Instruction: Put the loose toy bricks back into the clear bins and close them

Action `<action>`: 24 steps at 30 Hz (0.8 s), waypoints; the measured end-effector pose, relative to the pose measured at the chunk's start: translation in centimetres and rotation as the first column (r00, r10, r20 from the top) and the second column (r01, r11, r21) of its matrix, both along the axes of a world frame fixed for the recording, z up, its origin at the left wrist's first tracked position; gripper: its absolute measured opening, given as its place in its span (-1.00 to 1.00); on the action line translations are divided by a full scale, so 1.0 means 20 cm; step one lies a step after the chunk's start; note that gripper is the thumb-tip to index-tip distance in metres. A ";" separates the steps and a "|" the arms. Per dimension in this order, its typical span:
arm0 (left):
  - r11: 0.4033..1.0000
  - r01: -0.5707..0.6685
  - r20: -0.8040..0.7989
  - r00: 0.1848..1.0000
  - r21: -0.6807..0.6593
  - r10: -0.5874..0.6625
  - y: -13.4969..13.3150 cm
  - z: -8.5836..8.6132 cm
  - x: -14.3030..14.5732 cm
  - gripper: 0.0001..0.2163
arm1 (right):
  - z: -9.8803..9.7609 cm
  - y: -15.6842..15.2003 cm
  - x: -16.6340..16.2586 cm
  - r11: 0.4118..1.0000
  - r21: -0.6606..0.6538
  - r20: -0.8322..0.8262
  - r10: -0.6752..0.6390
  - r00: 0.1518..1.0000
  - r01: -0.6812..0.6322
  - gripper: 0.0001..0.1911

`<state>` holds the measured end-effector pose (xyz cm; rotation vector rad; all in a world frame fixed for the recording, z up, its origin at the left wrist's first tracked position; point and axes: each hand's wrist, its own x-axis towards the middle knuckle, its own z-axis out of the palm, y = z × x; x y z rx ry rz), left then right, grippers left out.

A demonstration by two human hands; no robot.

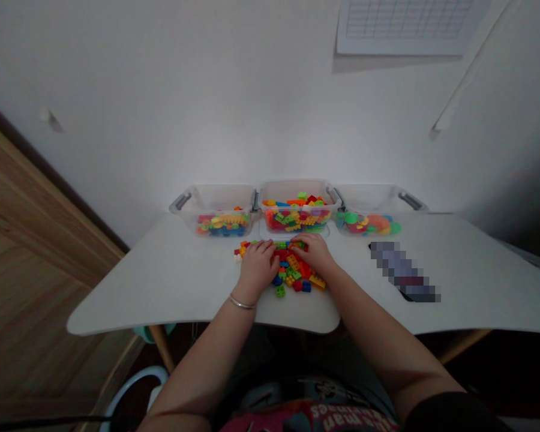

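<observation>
A loose pile of small colourful toy bricks in red, yellow, orange, green and blue lies on the white table. My left hand rests over the pile's left side, fingers stretched forward and slightly apart, with a silver bangle on the wrist. At the pile's far right side, my right hand has its thumb and fingers bent around an orange toy brick, which they partly cover. A green brick lies at the near edge of the pile, beside blue and red ones.
Three clear plastic bins stand along the wall: a left bin, a middle bin with many bricks, and a right bin with rounded coloured pieces. A phone with a blurred screen lies on the right. A gridded paper hangs above.
</observation>
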<state>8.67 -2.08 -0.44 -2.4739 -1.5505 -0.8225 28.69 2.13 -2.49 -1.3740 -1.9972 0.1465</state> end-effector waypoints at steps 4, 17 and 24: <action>1.000 -0.010 -0.054 0.999 -0.019 0.009 0.00 -0.01 0.00 -0.69 | 0.00 0.00 0.00 1.000 -0.009 0.000 -0.002 1.000 0.002 -0.83; 0.998 0.004 -0.089 0.996 -0.070 -0.010 0.00 0.01 -0.01 -0.69 | 0.00 0.00 -0.01 0.996 -0.061 -0.066 -0.068 0.995 0.064 -0.89; 0.997 -0.010 -0.083 0.997 -0.074 0.004 -0.01 0.01 0.00 -0.69 | 0.03 -0.04 0.00 0.988 0.004 -0.161 -0.150 0.976 0.153 -0.92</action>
